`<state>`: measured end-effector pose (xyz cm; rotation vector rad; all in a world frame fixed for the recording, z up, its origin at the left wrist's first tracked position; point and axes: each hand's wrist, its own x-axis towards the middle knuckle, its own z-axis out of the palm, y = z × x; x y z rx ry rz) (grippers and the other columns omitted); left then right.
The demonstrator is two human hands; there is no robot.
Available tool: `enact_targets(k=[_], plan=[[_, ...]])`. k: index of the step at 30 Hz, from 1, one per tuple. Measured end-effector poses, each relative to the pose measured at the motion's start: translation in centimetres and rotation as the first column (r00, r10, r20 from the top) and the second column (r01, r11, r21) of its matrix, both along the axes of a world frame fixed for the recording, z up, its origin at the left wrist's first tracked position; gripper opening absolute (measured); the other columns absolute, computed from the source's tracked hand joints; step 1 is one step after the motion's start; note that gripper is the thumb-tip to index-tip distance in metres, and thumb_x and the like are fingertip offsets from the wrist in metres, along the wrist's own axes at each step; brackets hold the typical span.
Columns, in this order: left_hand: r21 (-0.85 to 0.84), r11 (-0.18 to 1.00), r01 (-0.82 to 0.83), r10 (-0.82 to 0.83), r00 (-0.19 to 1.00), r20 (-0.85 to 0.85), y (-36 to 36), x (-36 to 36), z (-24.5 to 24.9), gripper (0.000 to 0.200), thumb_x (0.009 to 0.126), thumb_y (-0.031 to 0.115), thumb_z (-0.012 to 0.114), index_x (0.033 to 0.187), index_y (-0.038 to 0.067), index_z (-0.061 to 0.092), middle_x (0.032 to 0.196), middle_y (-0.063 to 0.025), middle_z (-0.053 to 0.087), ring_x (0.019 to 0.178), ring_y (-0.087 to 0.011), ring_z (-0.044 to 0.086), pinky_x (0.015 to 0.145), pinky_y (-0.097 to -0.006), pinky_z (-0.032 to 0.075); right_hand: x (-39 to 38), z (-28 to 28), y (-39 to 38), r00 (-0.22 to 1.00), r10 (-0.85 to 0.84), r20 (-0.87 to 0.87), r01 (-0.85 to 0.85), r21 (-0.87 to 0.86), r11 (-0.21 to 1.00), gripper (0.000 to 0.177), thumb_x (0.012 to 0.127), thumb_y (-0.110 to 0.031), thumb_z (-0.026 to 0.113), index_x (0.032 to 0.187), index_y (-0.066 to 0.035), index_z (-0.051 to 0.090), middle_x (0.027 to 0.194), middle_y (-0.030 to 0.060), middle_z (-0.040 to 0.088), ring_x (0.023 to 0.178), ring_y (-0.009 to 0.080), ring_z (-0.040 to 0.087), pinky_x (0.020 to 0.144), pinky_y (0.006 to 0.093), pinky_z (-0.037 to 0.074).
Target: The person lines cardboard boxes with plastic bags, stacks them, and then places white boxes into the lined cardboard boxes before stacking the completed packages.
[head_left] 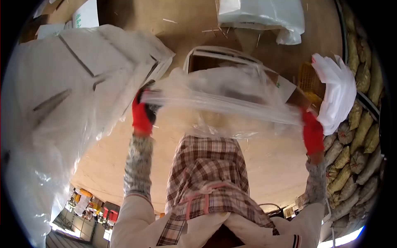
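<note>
A clear plastic bag or sheet [223, 104] is stretched between my two hands, its edge drawn into a taut band. My left hand [143, 110], in a red and dark glove, is closed on one end of it. At the other end my right hand [312, 132], in a red glove and slightly blurred, is closed on the plastic; its fingertips are partly hidden. Behind and below the film stands an open box with a pale rim [191, 58]. Loose plastic hangs over much of the box, so its contents cannot be made out.
Plastic-covered white boxes [78, 66] fill the left side. A plastic-wrapped package [260, 14] lies at the far side. On the right are a yellow crate [309, 80], a stack of white bags [337, 91] and piled full sacks [355, 153]. Thin scraps litter the brown floor.
</note>
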<state>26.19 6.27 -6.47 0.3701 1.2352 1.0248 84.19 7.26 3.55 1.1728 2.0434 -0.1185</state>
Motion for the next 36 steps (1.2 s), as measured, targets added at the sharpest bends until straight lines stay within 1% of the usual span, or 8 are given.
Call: enact_targets(k=[2,7,18,22,25,27,29,36], plan=[[0.081,0.962,-0.262,0.125,0.684,0.718,-2.1,0.8,2.2,0.028,0.092,0.017,0.046,0.114,0.001,0.053,0.086,-0.0047,0.059,0.087,-0.0176,0.055,0.073,-0.0280,0.046,-1.3,-0.5,-0.9,0.695,-0.575,-0.432,0.534,-0.226,0.815,0.041,0.091,-0.010,0.044,0.131,-0.004,0.041,0.129,0.0128,0.045,0.107,0.0237,0.053,0.091,0.0354,0.044],[-0.269,0.740,0.616,-0.536,0.299,-0.790,-6.9,3.9,-0.1,0.042,0.087,0.016,0.045,0.128,0.006,0.045,0.103,-0.0143,0.064,0.087,-0.0289,0.062,0.079,-0.0341,0.049,-0.1,-5.4,-5.4,0.788,-0.614,0.048,0.579,-0.400,0.711,0.034,0.089,-0.014,0.045,0.121,-0.015,0.056,0.092,0.0151,0.062,0.081,0.0277,0.061,0.075,0.0320,0.048],[-0.209,0.554,0.806,-0.824,0.495,-0.276,-9.3,15.4,-1.7,0.043,0.077,0.015,0.056,0.120,0.010,0.052,0.105,-0.0154,0.061,0.101,-0.0314,0.057,0.087,-0.0393,0.045,-16.5,-37.0,-1.8,0.777,-0.581,-0.242,0.473,-0.385,0.792,0.038,0.086,-0.012,0.046,0.124,-0.010,0.050,0.092,0.0122,0.066,0.086,0.0250,0.062,0.075,0.0356,0.050],[-0.544,0.720,0.431,-0.599,-0.012,-0.801,-5.6,4.3,-4.9,0.049,0.075,-0.004,0.053,0.121,0.015,0.055,0.100,-0.0073,0.061,0.087,-0.0233,0.060,0.074,-0.0344,0.047,-3.4,-28.0,-2.5,-0.751,-0.579,-0.317,0.390,-0.921,-0.002,0.026,0.084,-0.015,0.055,0.106,-0.003,0.061,0.101,0.0097,0.063,0.088,0.0199,0.059,0.077,0.0297,0.047],[-0.369,0.730,0.575,-0.303,-0.211,-0.929,-5.6,-0.3,-8.5,0.041,0.075,-0.003,0.053,0.114,0.011,0.058,0.100,-0.0083,0.061,0.085,-0.0257,0.058,0.073,-0.0365,0.048,1.9,-19.1,-2.9,0.380,-0.700,-0.604,0.881,0.006,0.473,0.031,0.088,-0.022,0.049,0.109,-0.002,0.061,0.103,0.0082,0.063,0.090,0.0184,0.059,0.076,0.0309,0.047],[-0.314,0.949,0.015,-0.138,0.918,-0.373,-3.3,0.8,-11.9,0.027,0.087,0.008,0.047,0.110,0.006,0.059,0.091,-0.0062,0.063,0.079,-0.0208,0.059,0.067,-0.0352,0.049,5.7,-20.4,-2.6,-0.283,-0.806,-0.520,0.829,-0.555,0.067,0.033,0.089,-0.023,0.047,0.110,-0.002,0.060,0.102,0.0093,0.063,0.091,0.0201,0.059,0.077,0.0318,0.047],[-0.217,0.969,-0.118,0.091,0.987,-0.129,0.7,3.1,-13.4,0.028,0.087,0.013,0.047,0.111,0.006,0.059,0.094,-0.0085,0.062,0.082,-0.0233,0.059,0.071,-0.0365,0.048,6.9,-21.8,-1.9,-0.765,-0.640,-0.068,0.334,-0.892,-0.305,0.034,0.089,-0.023,0.046,0.111,-0.001,0.060,0.100,0.0104,0.064,0.091,0.0218,0.059,0.078,0.0327,0.047],[-0.641,0.697,0.321,-0.655,-0.079,-0.751,8.0,-2.5,-26.7,0.038,0.088,0.031,0.046,0.114,0.006,0.057,0.105,-0.0165,0.061,0.096,-0.0320,0.058,0.083,-0.0410,0.046,4.9,-34.0,2.5,0.208,-0.759,-0.617,0.866,-0.245,0.436,0.042,0.083,-0.026,0.053,0.116,0.000,0.056,0.107,0.0239,0.060,0.102,0.0344,0.057,0.086,0.0394,0.045]])
